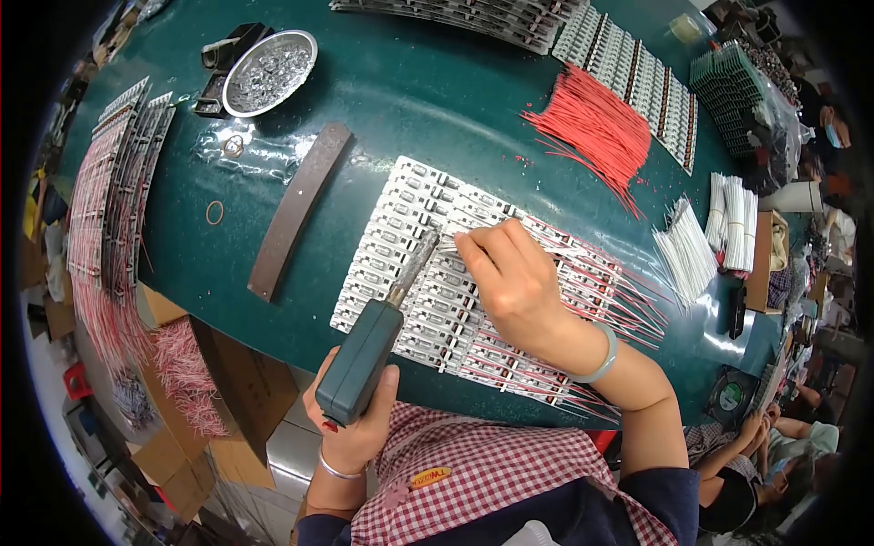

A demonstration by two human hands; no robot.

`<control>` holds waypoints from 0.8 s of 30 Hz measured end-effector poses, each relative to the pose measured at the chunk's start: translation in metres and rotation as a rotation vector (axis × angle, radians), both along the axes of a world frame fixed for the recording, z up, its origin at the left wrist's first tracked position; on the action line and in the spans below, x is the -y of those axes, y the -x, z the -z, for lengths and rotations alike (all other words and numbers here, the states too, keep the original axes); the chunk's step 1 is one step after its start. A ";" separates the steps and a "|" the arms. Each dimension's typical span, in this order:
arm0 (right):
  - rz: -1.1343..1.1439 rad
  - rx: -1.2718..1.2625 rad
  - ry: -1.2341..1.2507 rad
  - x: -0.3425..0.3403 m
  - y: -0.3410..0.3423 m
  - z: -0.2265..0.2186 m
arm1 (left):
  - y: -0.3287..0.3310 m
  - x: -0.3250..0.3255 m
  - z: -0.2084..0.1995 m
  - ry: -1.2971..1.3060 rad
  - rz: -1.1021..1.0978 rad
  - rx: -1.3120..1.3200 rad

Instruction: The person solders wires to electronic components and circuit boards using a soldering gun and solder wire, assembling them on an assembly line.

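Observation:
My left hand (pixel 358 426) is wrapped round the green body of a soldering gun (pixel 360 357). Its metal tip points away from me and rests at the white circuit board panel (pixel 373 266), close to my right fingertips. My right hand (pixel 514 284) is pinched over the panel, apparently on the end of a thin white wire (pixel 448 240); the fingers partly cover it. The panel carries rows of small parts. Red and white wires (pixel 637 293) run from its right part toward the table's right side.
Beyond the panel lies a bundle of red wires (pixel 596 127); white wires (pixel 685 253) lie to the right. A brown curved strip (pixel 300 209) and a metal bowl of solder scraps (pixel 270 75) are at the left. Wired boards (pixel 114 196) stand at the left edge. Co-workers sit at right.

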State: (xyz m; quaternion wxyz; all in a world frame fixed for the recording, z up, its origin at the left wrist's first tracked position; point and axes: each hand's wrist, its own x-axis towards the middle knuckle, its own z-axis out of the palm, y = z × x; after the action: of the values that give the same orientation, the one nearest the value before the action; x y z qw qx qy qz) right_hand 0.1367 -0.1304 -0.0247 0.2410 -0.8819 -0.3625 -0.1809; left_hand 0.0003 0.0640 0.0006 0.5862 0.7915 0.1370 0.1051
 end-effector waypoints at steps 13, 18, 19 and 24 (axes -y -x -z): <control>0.005 -0.006 0.054 -0.002 0.002 -0.001 | 0.000 -0.002 -0.004 -0.101 0.077 -0.031; -0.009 0.044 0.060 -0.003 0.000 -0.001 | 0.008 -0.004 -0.001 -0.081 0.002 -0.005; -0.008 0.042 0.064 -0.003 0.000 -0.001 | 0.010 -0.004 -0.001 -0.081 0.002 -0.005; -0.007 0.048 0.058 -0.002 0.000 0.001 | 0.013 -0.005 0.002 -0.023 -0.034 -0.007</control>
State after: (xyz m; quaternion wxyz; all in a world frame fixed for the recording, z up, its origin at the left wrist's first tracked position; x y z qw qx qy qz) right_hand 0.1364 -0.1280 -0.0255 0.2071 -0.8827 -0.3763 -0.1906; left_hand -0.0128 0.0690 -0.0012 0.5748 0.7961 0.1511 0.1139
